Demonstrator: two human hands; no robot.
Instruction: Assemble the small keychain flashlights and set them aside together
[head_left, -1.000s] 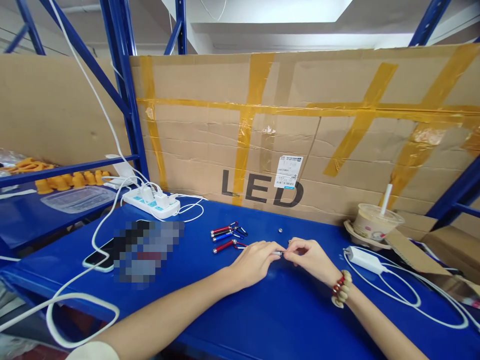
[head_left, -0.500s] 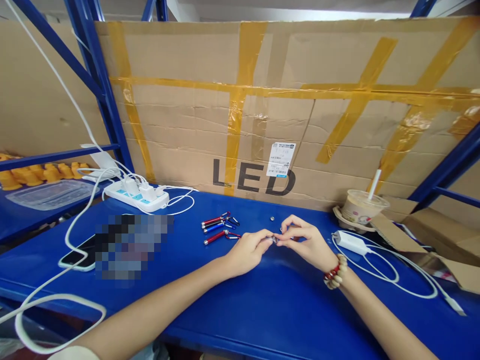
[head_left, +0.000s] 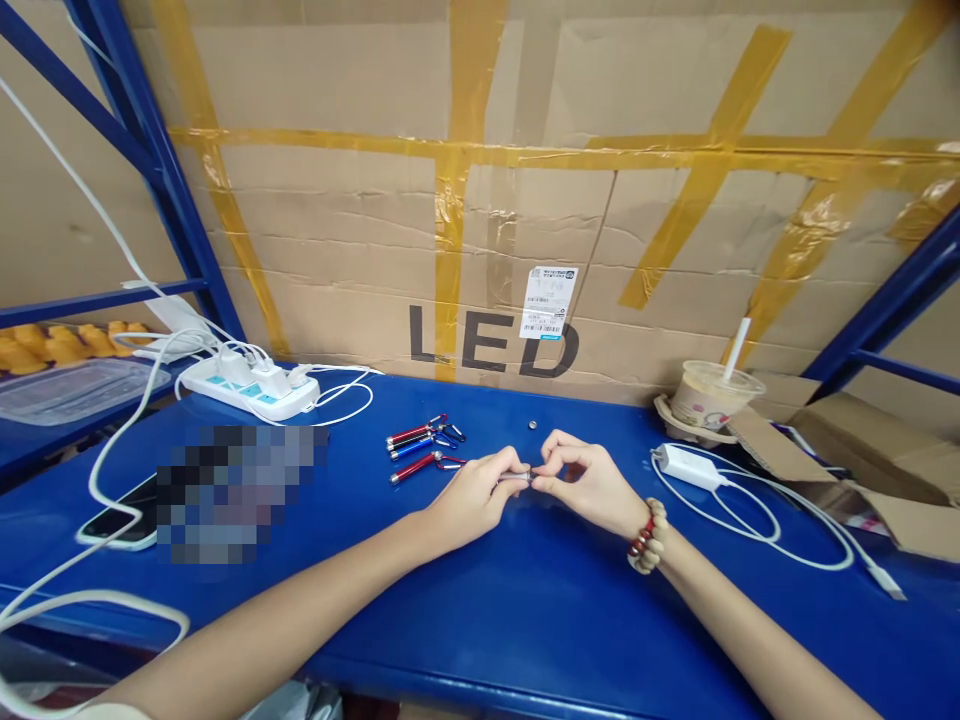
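My left hand (head_left: pixel 474 498) is closed in a pinch around a small silvery tube (head_left: pixel 516 476), most of it hidden by the fingers. Thumb and forefinger of my right hand (head_left: pixel 592 488), which wears a bead bracelet (head_left: pixel 648 537), close on the tube's right end; what exactly they grip there is too small to make out. Just behind the hands a small round metal cap (head_left: pixel 532 425) lies on the blue table (head_left: pixel 480 620). Left of them lie several slim keychain flashlights with carabiner clips, among them a red flashlight (head_left: pixel 412 467) and a blue flashlight (head_left: pixel 409 447).
A white power strip (head_left: pixel 251 392) with plugs and cables sits at the back left, near a phone (head_left: pixel 120 515) and a blurred patch. To the right are a drink cup (head_left: pixel 712 395) with a straw, a white charger (head_left: pixel 688 467) and an open cardboard box (head_left: pixel 862 450).
The view has shifted, so everything sits slightly further left and higher. Both hands keep their pinch on the small tube, and its right end between the fingers shows a little differently.
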